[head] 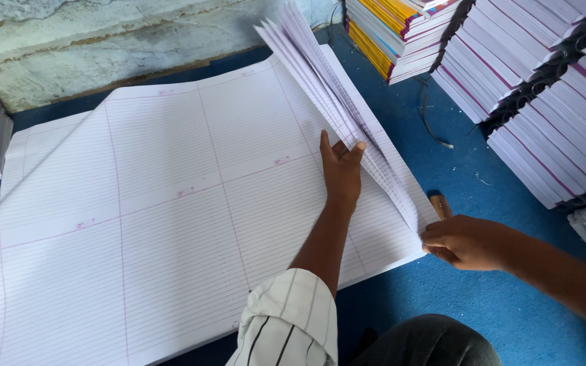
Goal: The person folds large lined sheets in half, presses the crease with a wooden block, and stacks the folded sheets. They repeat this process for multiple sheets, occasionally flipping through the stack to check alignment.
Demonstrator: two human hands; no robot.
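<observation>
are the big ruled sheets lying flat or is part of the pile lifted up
Partly lifted. The big ruled sheets mostly lie flat, but the right edge is fanned upward, with the left hand under the raised sheets and the right hand pinching their corner.

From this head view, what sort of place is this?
Likely a notebook bindery or print shop: large ruled sheets on a blue floor, stacks of bound notebooks, hands fanning the sheet edges.

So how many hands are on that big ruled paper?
2. The left hand presses flat among the lifted sheets; the right hand pinches their corner at the stack's right edge. No other hands show.
</observation>
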